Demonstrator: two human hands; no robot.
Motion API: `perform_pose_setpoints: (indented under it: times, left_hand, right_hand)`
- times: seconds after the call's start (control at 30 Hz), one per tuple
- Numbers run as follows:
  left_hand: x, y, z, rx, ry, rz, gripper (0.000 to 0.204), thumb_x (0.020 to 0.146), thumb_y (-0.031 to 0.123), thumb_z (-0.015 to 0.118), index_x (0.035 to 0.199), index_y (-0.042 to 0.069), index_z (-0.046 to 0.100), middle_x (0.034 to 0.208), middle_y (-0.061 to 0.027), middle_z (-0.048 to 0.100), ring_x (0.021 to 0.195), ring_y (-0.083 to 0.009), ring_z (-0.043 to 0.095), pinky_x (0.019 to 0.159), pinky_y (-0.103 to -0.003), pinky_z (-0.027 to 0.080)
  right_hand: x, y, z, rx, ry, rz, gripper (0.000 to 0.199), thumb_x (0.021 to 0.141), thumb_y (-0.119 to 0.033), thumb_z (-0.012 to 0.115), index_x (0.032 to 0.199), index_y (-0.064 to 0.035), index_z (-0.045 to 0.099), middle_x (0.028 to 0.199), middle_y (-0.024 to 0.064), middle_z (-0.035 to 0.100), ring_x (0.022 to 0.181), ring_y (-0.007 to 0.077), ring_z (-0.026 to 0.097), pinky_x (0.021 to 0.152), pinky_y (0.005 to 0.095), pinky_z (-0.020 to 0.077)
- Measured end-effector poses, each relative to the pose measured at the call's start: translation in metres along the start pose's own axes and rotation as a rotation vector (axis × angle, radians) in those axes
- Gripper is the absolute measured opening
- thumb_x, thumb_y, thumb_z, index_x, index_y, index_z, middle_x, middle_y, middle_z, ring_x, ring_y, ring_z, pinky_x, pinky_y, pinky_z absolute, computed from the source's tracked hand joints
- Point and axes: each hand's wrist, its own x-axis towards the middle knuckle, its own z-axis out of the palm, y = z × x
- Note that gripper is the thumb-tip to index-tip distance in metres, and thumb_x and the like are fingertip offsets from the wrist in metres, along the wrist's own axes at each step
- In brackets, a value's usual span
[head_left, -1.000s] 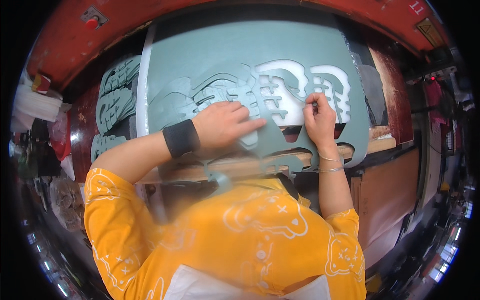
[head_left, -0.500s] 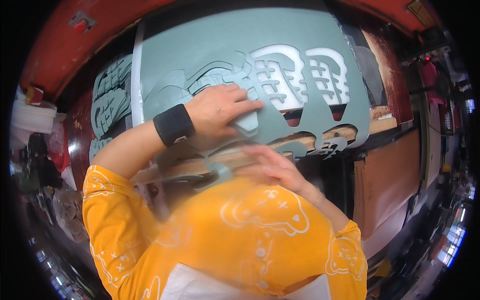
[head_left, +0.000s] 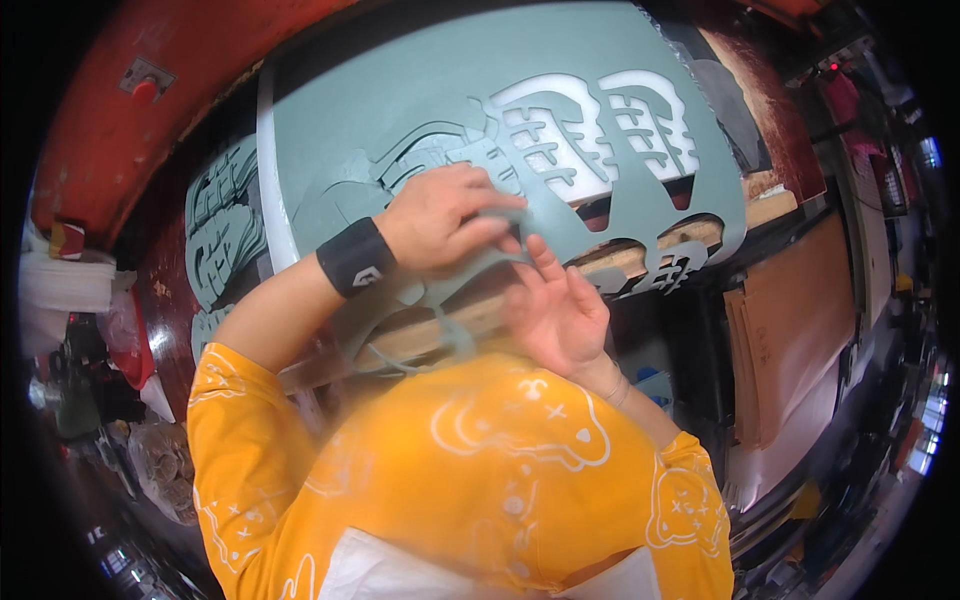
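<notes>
A large grey-green sheet [head_left: 400, 65] with die-cut openings lies over the work surface. My left hand [head_left: 435, 215], with a black wristband [head_left: 355, 257], rests on the sheet's near middle. Its fingers are bent over a stack of loosened, slotted cut-out pieces [head_left: 480, 158] and seem to grip their near end, which the hand partly hides. My right hand [head_left: 562, 315] is just right of it and nearer to me, palm turned up and fingers spread, somewhat blurred. Its fingertips come close to the left fingers; I see nothing held in it.
Stacked slotted cut-outs [head_left: 225, 240] lie left of the sheet. Curved openings show white material [head_left: 550, 95] beneath. Thin cut strips [head_left: 455, 335] hang over the wooden edge [head_left: 400, 335] by my body. A red button [head_left: 145, 90] sits on the red machine; brown boards [head_left: 790, 330] stand at right.
My right hand has risen from beside my shirt toward the left hand and turned palm up. My left fingers have bent further around the cut-outs' near end. The view has shifted slightly.
</notes>
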Motion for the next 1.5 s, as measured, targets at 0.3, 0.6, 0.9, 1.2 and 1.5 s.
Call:
perform_pose_setpoints:
  times: [0.3,0.6,0.9,1.2,1.5]
  left_hand:
    - [0.003,-0.036,-0.015,-1.527,0.766,-0.602,0.039,0.098,0.032,0.040,0.110,0.000,0.059,0.109,-0.0109,0.063,0.094,-0.0251,0.063,0.080,-0.037,0.052]
    - [-0.003,-0.022,-0.035,-1.462,0.946,-0.383,0.043,0.101,0.031,0.033,0.121,-0.002,0.053,0.117,-0.0133,0.060,0.103,-0.0251,0.061,0.093,-0.036,0.047]
    - [-0.002,0.007,-0.015,-0.936,0.860,-0.307,0.029,0.097,0.025,0.051,0.103,-0.001,0.060,0.093,-0.0032,0.063,0.084,-0.0089,0.056,0.073,-0.025,0.047]
    - [0.006,-0.006,-0.012,-1.096,0.866,-0.440,0.033,0.098,0.030,0.048,0.102,0.000,0.061,0.096,-0.0045,0.065,0.084,-0.0101,0.058,0.076,-0.025,0.047]
    - [0.006,-0.021,-0.018,-1.211,1.014,-0.509,0.036,0.100,0.034,0.043,0.096,0.002,0.059,0.091,-0.0056,0.063,0.083,-0.0145,0.059,0.079,-0.029,0.048]
  right_hand:
    - [-0.005,-0.014,0.032,-0.586,0.118,0.150,0.048,0.093,-0.021,0.049,0.136,-0.0009,0.040,0.123,0.0103,0.056,0.103,0.0205,0.060,0.087,0.0324,0.0457]
    - [0.086,-0.038,0.120,-1.643,0.055,-0.138,0.032,0.083,-0.026,0.068,0.092,0.0003,0.052,0.072,0.0053,0.059,0.065,0.0118,0.057,0.061,0.0273,0.0470]
    - [0.143,-0.016,0.087,-1.648,0.015,-0.541,0.035,0.087,-0.029,0.063,0.093,-0.0029,0.040,0.067,0.0089,0.057,0.060,0.0176,0.057,0.058,0.0306,0.0457]
    - [0.130,-0.021,0.074,-1.870,0.048,-0.688,0.031,0.082,-0.024,0.070,0.095,-0.0028,0.050,0.068,0.0114,0.062,0.061,0.0252,0.064,0.057,0.0348,0.0488]
    - [0.140,-0.019,0.062,-1.967,-0.253,-0.871,0.019,0.081,-0.015,0.069,0.078,-0.0056,0.053,0.066,0.0097,0.059,0.058,0.0281,0.059,0.053,0.0357,0.0459]
